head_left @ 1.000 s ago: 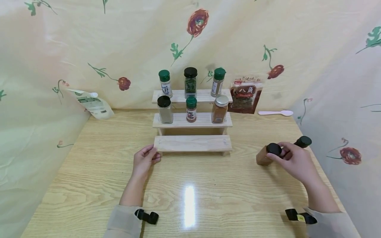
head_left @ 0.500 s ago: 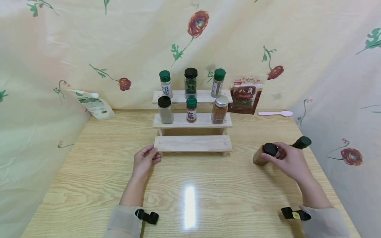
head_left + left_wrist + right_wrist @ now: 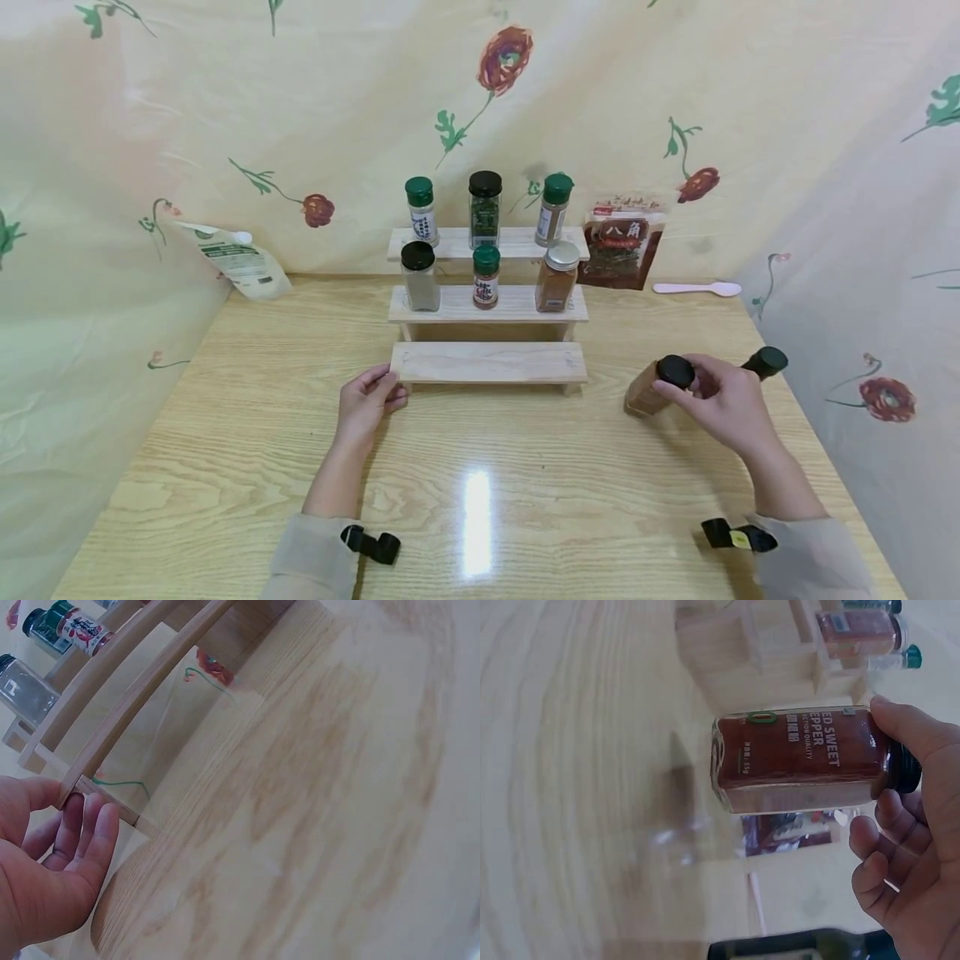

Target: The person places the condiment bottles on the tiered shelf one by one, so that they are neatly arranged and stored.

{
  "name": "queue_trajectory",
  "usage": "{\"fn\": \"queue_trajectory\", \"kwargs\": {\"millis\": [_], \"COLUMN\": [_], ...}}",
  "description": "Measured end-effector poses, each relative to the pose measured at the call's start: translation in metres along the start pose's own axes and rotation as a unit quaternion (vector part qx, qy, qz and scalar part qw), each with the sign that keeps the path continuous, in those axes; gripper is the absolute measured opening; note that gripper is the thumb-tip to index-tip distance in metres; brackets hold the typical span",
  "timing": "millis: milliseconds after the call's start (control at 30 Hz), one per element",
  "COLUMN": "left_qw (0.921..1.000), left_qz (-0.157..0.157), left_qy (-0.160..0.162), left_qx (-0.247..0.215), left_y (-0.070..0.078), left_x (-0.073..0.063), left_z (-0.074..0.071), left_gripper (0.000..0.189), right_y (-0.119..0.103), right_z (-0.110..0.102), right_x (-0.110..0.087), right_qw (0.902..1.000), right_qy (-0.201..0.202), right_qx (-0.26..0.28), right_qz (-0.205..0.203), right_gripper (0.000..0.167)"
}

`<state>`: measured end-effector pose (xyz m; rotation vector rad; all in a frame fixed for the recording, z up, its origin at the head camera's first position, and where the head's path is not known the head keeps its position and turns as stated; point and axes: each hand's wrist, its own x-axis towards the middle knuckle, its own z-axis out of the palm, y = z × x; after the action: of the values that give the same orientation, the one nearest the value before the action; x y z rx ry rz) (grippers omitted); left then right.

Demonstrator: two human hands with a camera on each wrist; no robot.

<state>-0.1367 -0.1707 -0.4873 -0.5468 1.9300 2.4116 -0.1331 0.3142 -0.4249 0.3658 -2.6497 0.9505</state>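
My right hand [image 3: 723, 404] pinches a square glass spice jar [image 3: 647, 393] near its black cap, right of the rack. In the right wrist view the jar [image 3: 799, 761] shows red-brown powder and a sweet pepper label, held off the tabletop. My left hand [image 3: 366, 404] grips the front left corner of the three-step wooden rack [image 3: 487, 363], thumb on the lowest board and fingers under it, as the left wrist view confirms. Across the middle step stand a black-capped jar [image 3: 421, 287], a green-capped jar [image 3: 485, 287] and a silver-capped jar [image 3: 557, 287]. The lowest step is bare.
On the top step are two green-capped jars and a black-capped jar [image 3: 484, 217]. A dark green-capped bottle [image 3: 767, 362] stands behind my right hand. A brown spice packet [image 3: 619, 250], a pale spoon [image 3: 697, 288] and a white pouch [image 3: 243, 265] lie along the back.
My right hand has moved a little left with the spice jar, away from the dark bottle. My left hand stays at the rack's corner.
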Motion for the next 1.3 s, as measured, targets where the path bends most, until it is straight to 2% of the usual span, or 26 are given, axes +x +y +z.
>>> {"fn": "queue_trajectory", "kwargs": {"millis": [267,633,1000,1300], "left_qw": [1.0,1.0,1.0,1.0], "left_qz": [-0.005,-0.007,-0.003,-0.001], "left_qy": [0.002,0.005,0.001,0.004], "left_qx": [-0.002,0.004,-0.001,-0.004], "left_y": [0.001,0.001,0.001,0.001], "left_x": [0.0,-0.001,0.0,0.0], "left_z": [0.001,0.001,0.0,0.001], "left_gripper": [0.035,0.035,0.035,0.033], "right_y": [-0.022,-0.055,-0.084,-0.102], "right_z": [0.004,0.02,0.044,0.065], "right_x": [0.013,0.033,0.049,0.06], "right_qw": [0.9989,0.9958,0.9901,0.9866], "right_qy": [0.022,0.01,0.001,-0.013], "right_qx": [0.025,0.053,0.093,0.117], "right_qz": [-0.034,-0.074,-0.105,-0.113], "right_gripper": [0.033,0.035,0.035,0.036]}}
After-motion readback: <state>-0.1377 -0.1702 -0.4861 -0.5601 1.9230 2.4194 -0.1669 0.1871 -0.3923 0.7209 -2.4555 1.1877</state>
